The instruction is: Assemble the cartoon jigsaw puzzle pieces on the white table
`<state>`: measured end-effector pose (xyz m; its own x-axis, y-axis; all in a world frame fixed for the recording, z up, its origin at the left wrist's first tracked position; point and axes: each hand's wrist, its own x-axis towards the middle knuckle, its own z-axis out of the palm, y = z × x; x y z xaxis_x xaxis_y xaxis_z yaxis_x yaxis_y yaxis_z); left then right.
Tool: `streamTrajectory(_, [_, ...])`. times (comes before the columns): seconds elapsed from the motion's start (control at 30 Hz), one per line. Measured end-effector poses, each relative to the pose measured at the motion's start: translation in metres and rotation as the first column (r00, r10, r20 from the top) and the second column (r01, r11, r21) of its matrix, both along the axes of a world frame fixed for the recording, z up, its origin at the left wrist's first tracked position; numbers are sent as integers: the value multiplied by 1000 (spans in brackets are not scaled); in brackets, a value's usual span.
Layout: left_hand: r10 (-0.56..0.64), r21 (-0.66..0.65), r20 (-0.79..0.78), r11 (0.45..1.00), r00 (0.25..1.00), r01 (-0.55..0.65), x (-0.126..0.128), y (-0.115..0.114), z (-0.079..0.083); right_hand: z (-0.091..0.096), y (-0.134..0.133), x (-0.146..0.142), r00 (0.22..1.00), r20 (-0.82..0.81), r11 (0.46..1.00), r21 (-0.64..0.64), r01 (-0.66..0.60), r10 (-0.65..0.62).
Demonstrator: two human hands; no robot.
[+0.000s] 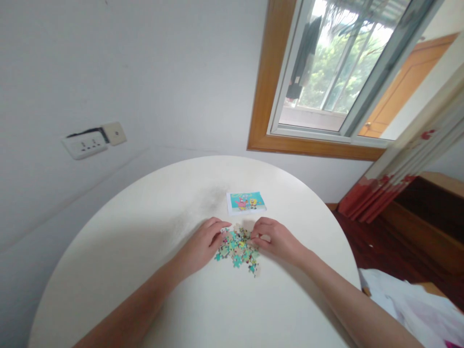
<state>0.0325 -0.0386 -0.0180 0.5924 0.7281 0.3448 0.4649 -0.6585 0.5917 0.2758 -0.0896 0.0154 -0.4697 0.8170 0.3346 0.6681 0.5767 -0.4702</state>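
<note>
A loose heap of jigsaw puzzle pieces (237, 249), mostly teal, cream and yellow, lies on the white round table (203, 309). At the heap's left edge is my left hand (203, 245), its fingers bent and a little apart, touching or just over the pieces. My right hand (276, 238) is at the right edge, thumb and fingertips brought together in a pinch. What sits between those fingertips is too small to make out. Just behind the heap lies a small picture card (248, 202) with a pink and a yellow cartoon figure on teal.
Beyond the table are a white wall (163, 72) with a socket (87, 144) and a wood-framed window (256, 116). To the right hang a red and cream curtain (391, 181) and, lower down, white cloth (406, 299) beside the table edge.
</note>
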Motion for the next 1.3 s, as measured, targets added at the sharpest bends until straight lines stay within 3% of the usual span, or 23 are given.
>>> streamTrajectory(0.13, [0, 10, 4, 1000, 1000, 0, 1, 0, 1, 8, -5, 14, 993, -114, 995, -101, 1, -12])
streamTrajectory(0.3, [24, 76, -20, 997, 1000, -22, 4, -4, 3, 18, -33, 24, 998, -16, 964, -258, -68, 66])
streamTrajectory(0.47, [32, 150, -53, 988, 998, -24, 11, -10, 0, 4, -53, 17, 998, 54, 957, -288, -24, 42])
streamTrajectory(0.77, [47, 151, -3, 988, 999, -46, 10, -11, 0, -20, -50, 13, 983, -170, 931, -364, 4, -71])
streamTrajectory(0.9, [34, 146, 17, 989, 999, -36, 11, -10, 0, -12, -36, 8, 982, -174, 963, -267, 26, -74])
streamTrajectory(1.0, [30, 135, 20, 990, 999, -32, 12, -11, -2, -4, -17, -4, 988, -133, 996, -36, 78, -82])
streamTrajectory(1.1, [32, 128, 23, 991, 999, -35, 12, -11, -3, -2, -4, -14, 1000, 13, 990, 140, 26, -28])
streamTrajectory(1.2, [29, 127, 21, 991, 999, -32, 10, -11, -2, 1, -7, -11, 997, 55, 991, 119, -64, 58])
streamTrajectory(1.3, [25, 141, -23, 990, 999, -22, 9, -12, 0, 3, -16, 7, 996, -92, 999, 48, -8, 13])
